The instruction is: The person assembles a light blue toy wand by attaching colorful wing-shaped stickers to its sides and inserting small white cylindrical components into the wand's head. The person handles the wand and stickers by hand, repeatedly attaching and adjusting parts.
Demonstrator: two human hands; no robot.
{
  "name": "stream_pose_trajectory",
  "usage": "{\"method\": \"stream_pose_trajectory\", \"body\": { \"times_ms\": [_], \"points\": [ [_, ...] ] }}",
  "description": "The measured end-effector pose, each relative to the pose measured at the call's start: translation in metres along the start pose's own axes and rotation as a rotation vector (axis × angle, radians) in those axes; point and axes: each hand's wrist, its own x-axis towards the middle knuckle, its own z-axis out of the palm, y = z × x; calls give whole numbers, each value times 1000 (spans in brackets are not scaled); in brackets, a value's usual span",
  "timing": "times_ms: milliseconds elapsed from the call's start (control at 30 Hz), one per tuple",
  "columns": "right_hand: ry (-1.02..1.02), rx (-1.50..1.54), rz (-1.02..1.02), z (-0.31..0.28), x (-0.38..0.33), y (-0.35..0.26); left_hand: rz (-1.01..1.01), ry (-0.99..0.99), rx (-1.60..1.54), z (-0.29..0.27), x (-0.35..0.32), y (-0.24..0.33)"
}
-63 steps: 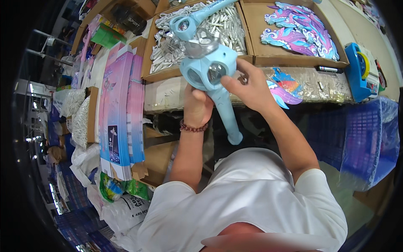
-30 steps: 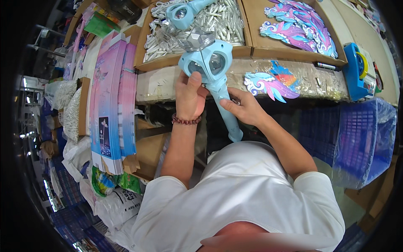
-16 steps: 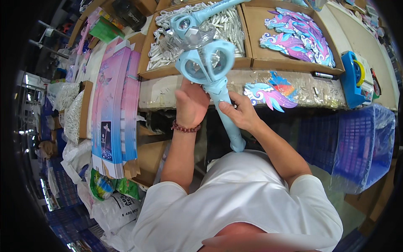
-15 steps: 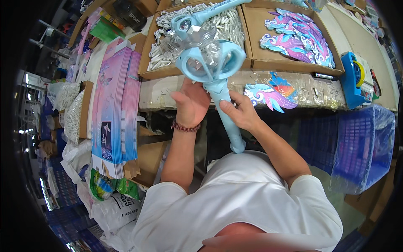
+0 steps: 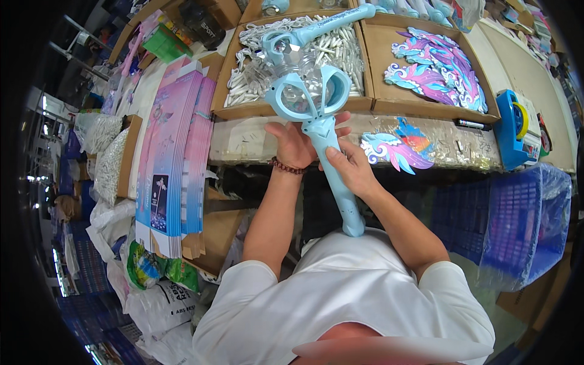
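A light-blue toy wand (image 5: 322, 115) is standing nearly upright in front of the person, its ringed head over the near edge of the bench (image 5: 243, 137) and its handle end resting against the white shirt. The left hand (image 5: 296, 143) is closing its grip around the neck just under the head; the right hand (image 5: 350, 170) is wrapping the handle lower down. Just right of the hands, a colourful wing cutout (image 5: 395, 149) is lying on the bench. Farther off, a cardboard tray of white parts (image 5: 249, 85) is carrying another wand (image 5: 316, 30), and a tray of wing cutouts (image 5: 435, 67) is sitting to its right. A stack of pink cartons (image 5: 173, 152) is standing at the left.
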Motion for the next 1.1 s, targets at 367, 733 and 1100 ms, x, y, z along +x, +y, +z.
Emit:
{"method": "stream_pose_trajectory", "body": {
  "times_ms": [367,733,1100],
  "points": [
    [74,15,215,-2,-5,-11,276,551,417,20,-2,22],
    [111,29,214,-5,-3,-6,214,556,370,20,0,19],
    [14,137,218,-6,1,-5,-6,90,106,12,4,-7]
  ]
}}
